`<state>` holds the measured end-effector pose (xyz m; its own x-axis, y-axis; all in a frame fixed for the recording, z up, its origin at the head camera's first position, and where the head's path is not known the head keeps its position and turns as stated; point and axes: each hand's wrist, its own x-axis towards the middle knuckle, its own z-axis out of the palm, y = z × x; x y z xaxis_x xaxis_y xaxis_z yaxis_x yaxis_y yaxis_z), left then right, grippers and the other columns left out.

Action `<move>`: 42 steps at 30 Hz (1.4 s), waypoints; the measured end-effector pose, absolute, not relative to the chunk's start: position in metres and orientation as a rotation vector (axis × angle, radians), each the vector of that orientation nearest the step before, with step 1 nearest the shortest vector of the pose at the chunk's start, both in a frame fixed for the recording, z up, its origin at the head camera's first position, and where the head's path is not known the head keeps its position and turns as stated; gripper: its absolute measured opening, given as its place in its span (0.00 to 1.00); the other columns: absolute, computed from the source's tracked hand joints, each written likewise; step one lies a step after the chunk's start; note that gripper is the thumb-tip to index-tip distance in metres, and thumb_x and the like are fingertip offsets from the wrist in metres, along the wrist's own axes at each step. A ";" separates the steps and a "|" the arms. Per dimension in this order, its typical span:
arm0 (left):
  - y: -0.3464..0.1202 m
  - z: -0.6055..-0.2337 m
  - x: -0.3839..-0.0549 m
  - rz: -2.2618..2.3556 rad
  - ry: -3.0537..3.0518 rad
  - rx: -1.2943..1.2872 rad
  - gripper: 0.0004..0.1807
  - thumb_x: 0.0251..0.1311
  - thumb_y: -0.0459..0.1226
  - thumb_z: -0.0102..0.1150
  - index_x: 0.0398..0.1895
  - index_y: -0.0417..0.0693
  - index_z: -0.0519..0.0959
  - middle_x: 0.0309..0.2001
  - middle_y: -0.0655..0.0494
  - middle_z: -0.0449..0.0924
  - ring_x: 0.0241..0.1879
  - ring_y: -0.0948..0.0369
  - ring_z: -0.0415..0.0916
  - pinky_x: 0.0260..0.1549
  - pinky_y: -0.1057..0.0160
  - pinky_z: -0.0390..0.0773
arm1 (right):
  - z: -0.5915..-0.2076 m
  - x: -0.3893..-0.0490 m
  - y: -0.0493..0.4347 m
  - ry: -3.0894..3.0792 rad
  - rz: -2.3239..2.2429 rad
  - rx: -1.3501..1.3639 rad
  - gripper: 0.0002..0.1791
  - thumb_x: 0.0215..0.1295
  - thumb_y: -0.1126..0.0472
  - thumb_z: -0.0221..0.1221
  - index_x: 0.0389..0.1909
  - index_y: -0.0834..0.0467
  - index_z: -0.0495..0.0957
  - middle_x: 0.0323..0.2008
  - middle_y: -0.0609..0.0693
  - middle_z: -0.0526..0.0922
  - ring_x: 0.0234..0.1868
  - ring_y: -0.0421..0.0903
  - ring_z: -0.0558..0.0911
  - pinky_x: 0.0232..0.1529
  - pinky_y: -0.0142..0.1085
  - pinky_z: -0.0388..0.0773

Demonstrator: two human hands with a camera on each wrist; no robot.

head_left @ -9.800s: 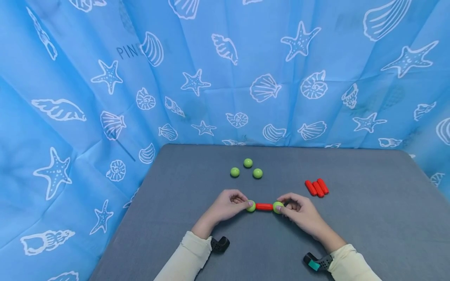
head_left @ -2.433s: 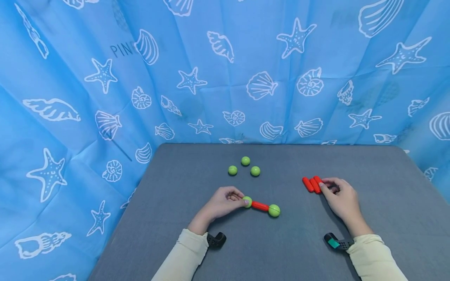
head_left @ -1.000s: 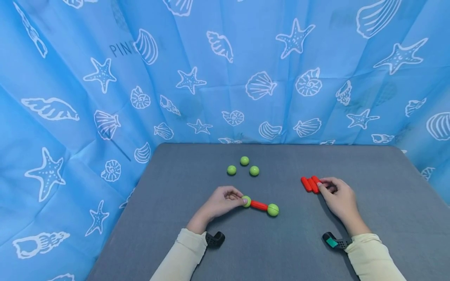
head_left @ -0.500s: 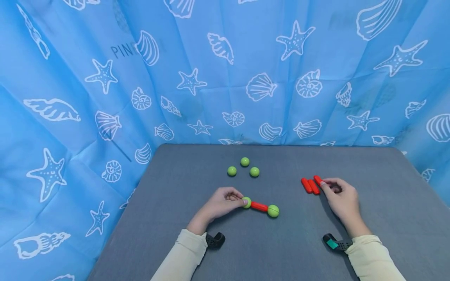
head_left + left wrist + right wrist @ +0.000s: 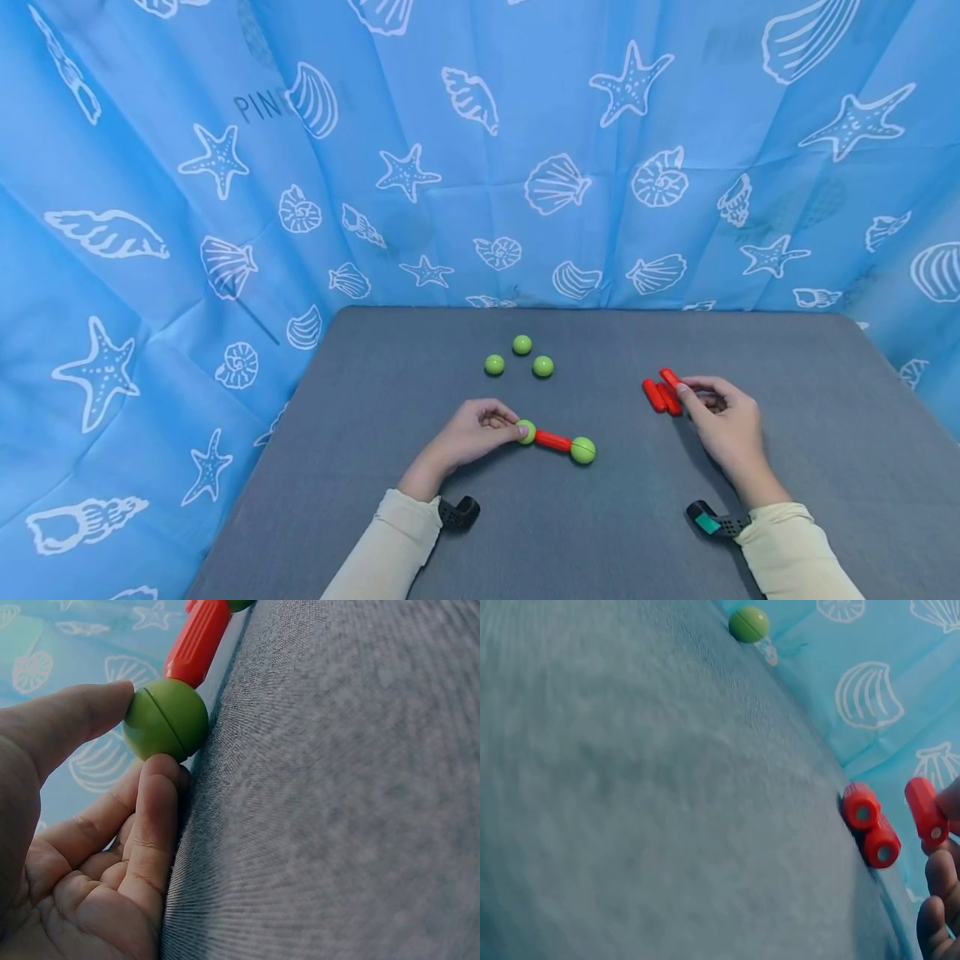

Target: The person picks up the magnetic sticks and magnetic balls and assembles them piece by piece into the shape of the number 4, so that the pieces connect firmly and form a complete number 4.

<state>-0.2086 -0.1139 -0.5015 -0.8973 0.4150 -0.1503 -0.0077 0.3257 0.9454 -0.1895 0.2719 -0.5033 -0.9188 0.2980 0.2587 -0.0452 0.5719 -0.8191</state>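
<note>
Head view shows me both hands over a grey table [image 5: 600, 525], well apart from each other. On the left hand [image 5: 476, 433] I have thumb and fingertips pinching a seamed green ball [image 5: 166, 721]. From that ball a red link [image 5: 553, 441] reaches toward the right hand's side, and an outer ball [image 5: 582, 450], green too, caps its other end; they make one straight piece lying between the hands, closer to the left. Whether the pinched ball touches the table, I cannot tell. On the right hand [image 5: 726, 423] I have thumb and finger pinching a red rod [image 5: 925, 806], and my right wrist view shows it raised apart from two spare rods [image 5: 862, 804], which lie side by side, touching, just left of that hand. Three loose balls [image 5: 522, 344], all green, sit ahead of the left hand, toward the blue curtain [image 5: 450, 217]. By each cuff is a black mount [image 5: 459, 513].
</note>
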 end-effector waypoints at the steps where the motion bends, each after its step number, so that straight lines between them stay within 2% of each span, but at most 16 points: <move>1: -0.114 -0.502 -0.209 1.595 2.231 0.362 0.12 0.66 0.48 0.74 0.46 0.54 0.88 0.40 0.58 0.88 0.38 0.63 0.81 0.43 0.63 0.81 | -0.503 -0.189 0.271 -2.434 1.303 -0.170 0.14 0.76 0.54 0.66 0.52 0.58 0.86 0.30 0.50 0.85 0.24 0.34 0.78 0.24 0.27 0.76; 6: -0.114 -0.503 -0.210 1.596 2.232 0.363 0.13 0.66 0.48 0.74 0.46 0.54 0.88 0.40 0.58 0.88 0.38 0.62 0.81 0.43 0.63 0.81 | -0.500 -0.188 0.263 -2.406 1.338 0.023 0.10 0.75 0.61 0.66 0.52 0.59 0.86 0.33 0.55 0.85 0.25 0.36 0.79 0.24 0.27 0.75; 10: -0.115 -0.503 -0.209 1.591 2.239 0.361 0.13 0.65 0.49 0.74 0.46 0.54 0.88 0.41 0.58 0.88 0.39 0.63 0.81 0.43 0.63 0.81 | -0.499 -0.188 0.256 -2.384 1.337 0.132 0.10 0.73 0.64 0.67 0.52 0.59 0.87 0.33 0.52 0.85 0.27 0.36 0.78 0.25 0.27 0.72; 28: -0.113 -0.501 -0.209 1.595 2.229 0.355 0.12 0.65 0.48 0.74 0.46 0.54 0.88 0.41 0.58 0.88 0.38 0.63 0.81 0.43 0.64 0.81 | -0.496 -0.180 0.232 -2.519 1.337 0.342 0.06 0.71 0.64 0.69 0.45 0.52 0.88 0.33 0.49 0.83 0.28 0.40 0.78 0.28 0.30 0.76; 42: -0.115 -0.503 -0.210 1.604 2.225 0.372 0.13 0.66 0.48 0.74 0.47 0.52 0.88 0.41 0.58 0.88 0.38 0.63 0.81 0.42 0.65 0.80 | -0.500 -0.178 0.226 -2.536 1.464 0.520 0.08 0.70 0.68 0.69 0.45 0.53 0.87 0.33 0.49 0.84 0.25 0.43 0.79 0.27 0.33 0.79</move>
